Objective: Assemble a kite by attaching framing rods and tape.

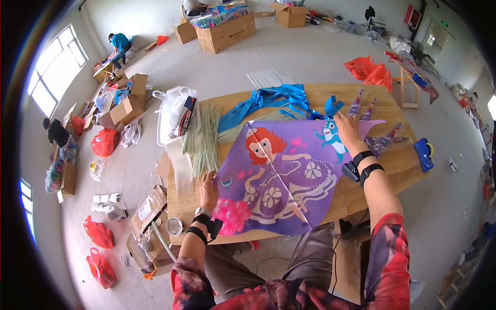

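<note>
A purple kite (330,188) printed with a red-haired princess and a blue rabbit lies spread before me, its thin central rod running diagonally. My left hand (208,192) is closed on the kite's left edge, fingers partly hidden. Over the upper right edge, my right hand (348,128) has its fingers pinched together at a short blue ribbon (333,107), which curls up beyond the fingertips. That hand covers part of the kite. Beyond the kite, more blue ribbons (248,109) lie in a heap beside a bundle of thin pale sticks (205,142).
The wooden table (227,98) also bears folded purple printed pieces (380,142), a blue tape dispenser (424,155), a white plastic bin (168,116) and a round tin (174,226). Cartons (226,33) and red bags (105,142) stand around the floor. Another person (120,44) sits far left.
</note>
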Demonstrator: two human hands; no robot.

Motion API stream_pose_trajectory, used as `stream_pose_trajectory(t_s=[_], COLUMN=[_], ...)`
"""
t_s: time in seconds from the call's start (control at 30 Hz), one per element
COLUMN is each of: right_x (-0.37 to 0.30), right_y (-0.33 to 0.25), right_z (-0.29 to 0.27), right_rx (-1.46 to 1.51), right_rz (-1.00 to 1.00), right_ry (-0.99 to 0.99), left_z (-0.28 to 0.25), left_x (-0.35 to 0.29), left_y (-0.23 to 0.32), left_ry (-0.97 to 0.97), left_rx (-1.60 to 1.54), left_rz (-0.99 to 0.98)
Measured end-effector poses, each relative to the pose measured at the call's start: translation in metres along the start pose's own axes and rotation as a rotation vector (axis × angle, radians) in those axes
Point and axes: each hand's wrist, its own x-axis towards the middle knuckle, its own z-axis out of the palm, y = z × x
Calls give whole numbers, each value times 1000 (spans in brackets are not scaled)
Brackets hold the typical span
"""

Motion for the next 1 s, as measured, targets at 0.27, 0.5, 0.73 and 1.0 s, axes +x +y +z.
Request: stream_pose_trajectory(t_s=[0.27,0.5,0.73,1.0], right_x=[27,17,-60,-164], right_y=[-42,-93,-154,-214], right_z=[-64,-103,-62,38], right_rx=[-72,257,1352,1069], right_rz=[-65,-150,243,460], right_ry=[-209,-795,-1089,-738], left_z=[38,59,60,57], left_x=[-67,-101,-98,-107], left_y=[59,56,52,89], left_ry=[-250,-272,-283,-69], left_rx=[338,347,296,-4], left_rz=[277,266,211,234])
